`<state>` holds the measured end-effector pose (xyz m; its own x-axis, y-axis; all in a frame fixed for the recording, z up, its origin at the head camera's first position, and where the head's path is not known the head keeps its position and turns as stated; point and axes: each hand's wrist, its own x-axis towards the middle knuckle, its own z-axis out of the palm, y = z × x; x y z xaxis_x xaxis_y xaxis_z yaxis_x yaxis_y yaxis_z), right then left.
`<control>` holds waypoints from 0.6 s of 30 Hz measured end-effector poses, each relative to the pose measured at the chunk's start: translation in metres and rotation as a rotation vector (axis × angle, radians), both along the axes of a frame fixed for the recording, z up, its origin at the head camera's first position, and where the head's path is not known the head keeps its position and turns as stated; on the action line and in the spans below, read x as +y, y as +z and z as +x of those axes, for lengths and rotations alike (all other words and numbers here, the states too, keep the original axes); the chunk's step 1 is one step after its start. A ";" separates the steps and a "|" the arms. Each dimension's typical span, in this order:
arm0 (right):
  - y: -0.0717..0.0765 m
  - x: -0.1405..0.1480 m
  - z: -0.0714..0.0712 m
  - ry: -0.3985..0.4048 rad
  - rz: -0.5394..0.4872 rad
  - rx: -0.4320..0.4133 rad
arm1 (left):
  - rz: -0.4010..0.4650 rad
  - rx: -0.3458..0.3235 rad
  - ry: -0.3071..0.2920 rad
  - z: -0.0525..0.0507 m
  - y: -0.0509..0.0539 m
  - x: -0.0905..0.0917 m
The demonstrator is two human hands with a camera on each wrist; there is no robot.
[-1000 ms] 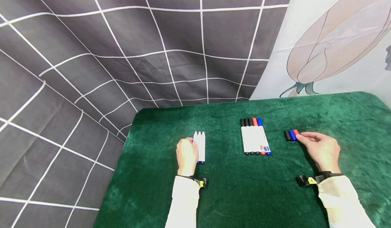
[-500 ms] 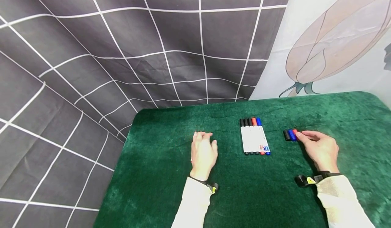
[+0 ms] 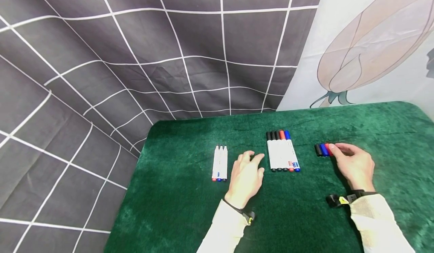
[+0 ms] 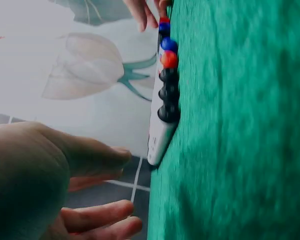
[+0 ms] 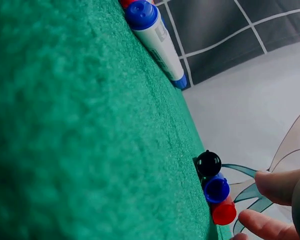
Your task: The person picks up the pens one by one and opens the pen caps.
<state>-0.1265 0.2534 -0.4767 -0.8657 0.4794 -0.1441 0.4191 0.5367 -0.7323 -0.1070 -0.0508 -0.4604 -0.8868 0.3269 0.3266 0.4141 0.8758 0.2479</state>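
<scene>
Beside the right hand (image 3: 356, 166), fingers parted as on the left hand (image 3: 245, 177), three parallel caps (image 3: 324, 150) point forward on green cloth (image 3: 288, 211).

Three little caps (image 3: 324, 150) lying in a row on the green bench (image 3: 291, 207): black, blue, red. To their left, five white pens (image 3: 282, 153) side by side, tops on: three black, one red, one blue. Farther left, three uncapped pens (image 3: 220, 164) lying flat, touching, with red, blue and black ends.

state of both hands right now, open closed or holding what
Left hand: open, holding nothing.
Right hand: open at the red cap, not gripping it; whether it touches cannot be told.
</scene>
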 end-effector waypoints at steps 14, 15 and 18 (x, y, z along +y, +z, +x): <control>0.008 -0.024 0.002 0.024 0.063 0.178 | -0.200 -0.116 -0.144 0.010 0.000 0.014; 0.009 -0.028 0.002 0.039 0.074 0.219 | -0.202 -0.113 -0.142 0.010 0.000 0.014; 0.010 -0.044 0.003 0.089 0.100 0.341 | -0.201 -0.112 -0.135 0.011 0.000 0.013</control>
<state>-0.1231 0.2090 -0.4670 -0.8950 0.3970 0.2033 0.1085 0.6360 -0.7640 -0.0961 -0.0376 -0.4605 -0.8577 0.4932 0.1450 0.5104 0.8507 0.1255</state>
